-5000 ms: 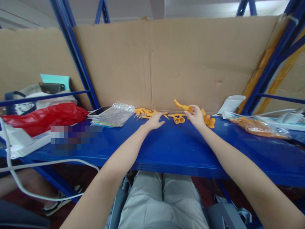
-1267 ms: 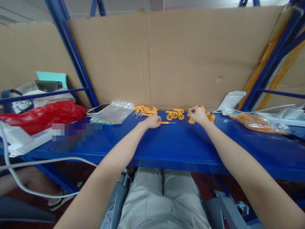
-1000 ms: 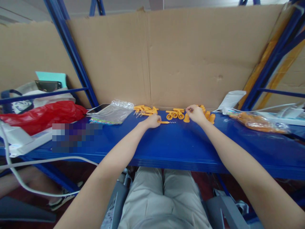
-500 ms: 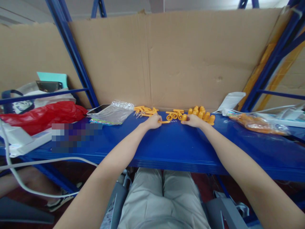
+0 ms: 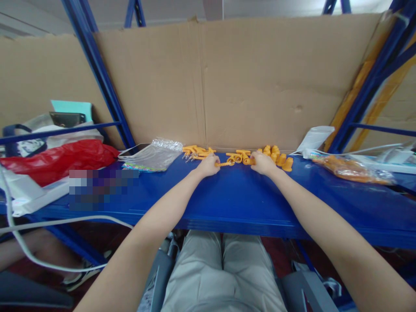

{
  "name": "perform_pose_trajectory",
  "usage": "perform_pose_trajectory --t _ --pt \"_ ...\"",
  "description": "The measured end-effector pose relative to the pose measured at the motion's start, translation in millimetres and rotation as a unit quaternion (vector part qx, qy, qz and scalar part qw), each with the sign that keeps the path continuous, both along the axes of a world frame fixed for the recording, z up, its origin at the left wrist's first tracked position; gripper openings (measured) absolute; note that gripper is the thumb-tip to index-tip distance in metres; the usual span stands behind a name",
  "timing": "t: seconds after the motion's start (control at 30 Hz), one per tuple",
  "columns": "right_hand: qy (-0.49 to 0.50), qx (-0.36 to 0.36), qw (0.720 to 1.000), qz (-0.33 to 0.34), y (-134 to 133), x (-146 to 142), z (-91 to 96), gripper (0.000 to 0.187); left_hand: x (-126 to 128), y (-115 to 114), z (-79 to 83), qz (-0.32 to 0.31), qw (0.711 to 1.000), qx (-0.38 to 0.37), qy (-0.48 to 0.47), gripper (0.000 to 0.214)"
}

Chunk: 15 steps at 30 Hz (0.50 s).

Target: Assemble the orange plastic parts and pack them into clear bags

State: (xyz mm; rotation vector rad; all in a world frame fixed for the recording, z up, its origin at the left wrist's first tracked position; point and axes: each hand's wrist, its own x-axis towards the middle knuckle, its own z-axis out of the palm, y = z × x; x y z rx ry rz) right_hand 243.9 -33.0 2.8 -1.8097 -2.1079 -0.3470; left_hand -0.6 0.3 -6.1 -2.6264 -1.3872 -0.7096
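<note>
My left hand (image 5: 209, 165) is pinched shut on a thin orange threaded rod (image 5: 223, 164) that points right, low over the blue shelf (image 5: 234, 195). To its right, my right hand (image 5: 261, 162) has its fingers wrapped round an orange cup-shaped part (image 5: 248, 161), which lies on its side facing the rod. A gap separates rod and cup. Behind, between my hands, are several orange ring-ended parts (image 5: 238, 159). Beyond my left hand sits a heap of orange rods with metal coils (image 5: 196, 151). More orange cups (image 5: 286, 164) stand beside my right hand.
Left of the orange heap lies a clear plastic pouch (image 5: 157, 157). A red bag (image 5: 65, 158) and a white cable (image 5: 65, 219) are farther left. At the right is an orange-filled plastic bag (image 5: 355, 170). A cardboard sheet (image 5: 260, 82) walls off the back.
The orange cup in my right hand has tipped from upright onto its side, towards the rod. My left hand has hardly moved and keeps its hold on the rod.
</note>
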Motion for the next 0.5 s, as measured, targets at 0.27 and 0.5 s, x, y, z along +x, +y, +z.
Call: perform_pose_trajectory --t 0.27,0.5 --pt "-0.032 -0.023 0.999 0.035 -6.6 -8.7 4.0 0.037 0.3 -0.5 0.0 -0.012 1.000 -0.005 -0.016 0.017" --pt "0.005 -0.026 0.999 0.034 -6.7 -9.5 3.8 0.040 0.6 -2.4 1.6 -0.010 1.000 -0.013 -0.011 0.016"
